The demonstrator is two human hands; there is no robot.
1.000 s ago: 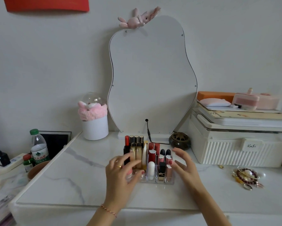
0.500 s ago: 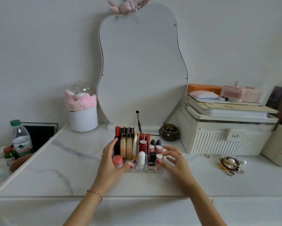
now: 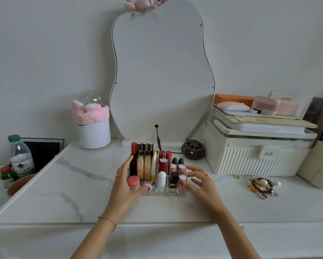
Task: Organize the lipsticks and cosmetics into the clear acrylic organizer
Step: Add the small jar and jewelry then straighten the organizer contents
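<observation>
Head view shows the clear acrylic organizer [image 3: 183,193] mid-counter [image 3: 63,187], its slots filled with upright lipsticks [image 3: 162,164]. Left hand [image 3: 126,186] cups its left side; right hand [image 3: 200,184], fingers loosely spread, touches its right edge. Sorting looks nearly complete.

A white marble-patterned tabletop [image 3: 67,187] carries a clear acrylic organizer [image 3: 182,193] near its middle, with a pear-shaped mirror [image 3: 162,71] standing behind it at the wall. To the left of the mirror stands a white cylindrical box [image 3: 94,134], and to its right sit a dark round incense burner [image 3: 193,149] and a ribbed cream storage case [image 3: 257,157]. A heap of beaded bracelets [image 3: 263,186] lies in front of the case, and a beige box [image 3: 317,165] stands at the far right edge.
</observation>
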